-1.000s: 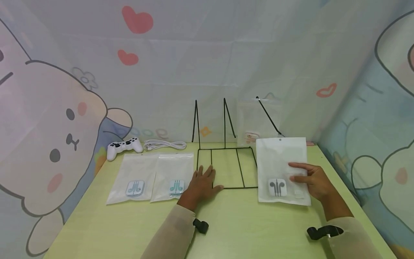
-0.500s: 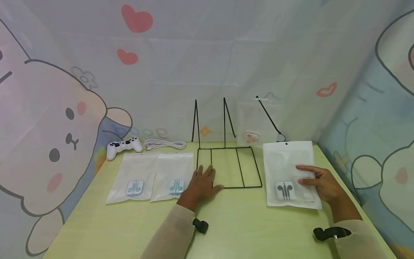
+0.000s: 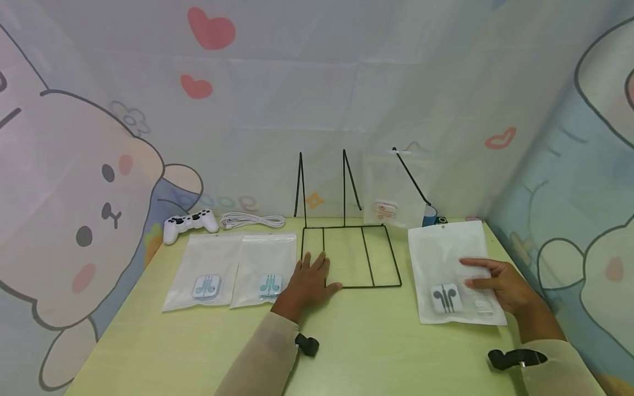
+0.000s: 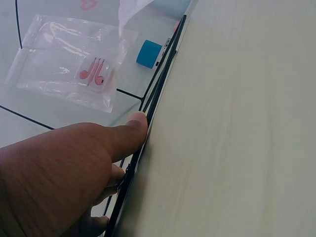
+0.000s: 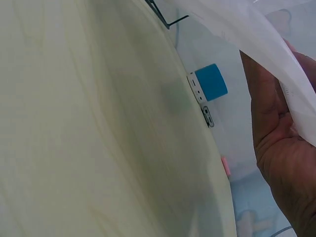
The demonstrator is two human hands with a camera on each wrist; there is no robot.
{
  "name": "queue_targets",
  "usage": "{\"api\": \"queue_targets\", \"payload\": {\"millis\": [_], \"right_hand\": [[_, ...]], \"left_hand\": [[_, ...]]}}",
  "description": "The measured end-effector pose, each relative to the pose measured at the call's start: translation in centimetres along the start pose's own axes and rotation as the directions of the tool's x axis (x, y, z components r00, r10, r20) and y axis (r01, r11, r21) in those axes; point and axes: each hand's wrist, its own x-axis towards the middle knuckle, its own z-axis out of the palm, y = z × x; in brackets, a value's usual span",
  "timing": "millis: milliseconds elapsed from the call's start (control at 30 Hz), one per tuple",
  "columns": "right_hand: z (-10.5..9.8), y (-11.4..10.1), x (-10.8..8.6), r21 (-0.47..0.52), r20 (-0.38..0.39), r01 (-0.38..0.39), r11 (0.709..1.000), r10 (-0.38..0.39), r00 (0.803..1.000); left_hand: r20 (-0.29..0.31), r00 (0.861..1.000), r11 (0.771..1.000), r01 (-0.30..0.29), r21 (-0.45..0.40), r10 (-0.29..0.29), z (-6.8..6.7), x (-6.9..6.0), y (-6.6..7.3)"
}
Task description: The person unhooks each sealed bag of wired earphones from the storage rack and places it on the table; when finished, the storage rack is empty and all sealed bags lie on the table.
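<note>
With the black wire rack (image 3: 371,286) as our clock face, our right hand (image 3: 509,289) grips the white earphone pouch (image 3: 448,269) at three o'clock. Our left hand (image 3: 309,283) rests on the rack's base at eight — fingers spread. Two more pouches (image 3: 213,258) lie on the bench (image 3: 376,344) at nine — a pink-earphone pouch (image 3: 393,187) hangs at one.

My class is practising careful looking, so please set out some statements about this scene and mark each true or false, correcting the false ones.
1. The right hand holds a white pouch showing grey earphones. True.
2. The left hand holds a pouch too. False: it rests on the wire rack.
3. A clear bag with pink earphones hangs from the rack. True.
4. Three pouches lie flat left of the rack. False: two pouches lie there.
5. The white cable lies right of the game controller. True.
</note>
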Motion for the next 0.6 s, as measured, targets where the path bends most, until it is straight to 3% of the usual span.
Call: {"api": "queue_targets", "payload": {"millis": [333,600], "right_hand": [[-0.26,0.22,-0.24,0.04,0.035,-0.039,0.998,0.037,0.999],[-0.29,0.82,0.09,0.007,0.034,-0.041,0.999,0.04,0.999]], "left_hand": [[-0.005,1.0,1.0,0.001,0.0,-0.001,0.03,-0.09,0.07],[0.002,1.0,1.0,0.009,0.0,-0.009,0.04,-0.08,0.09]]}}
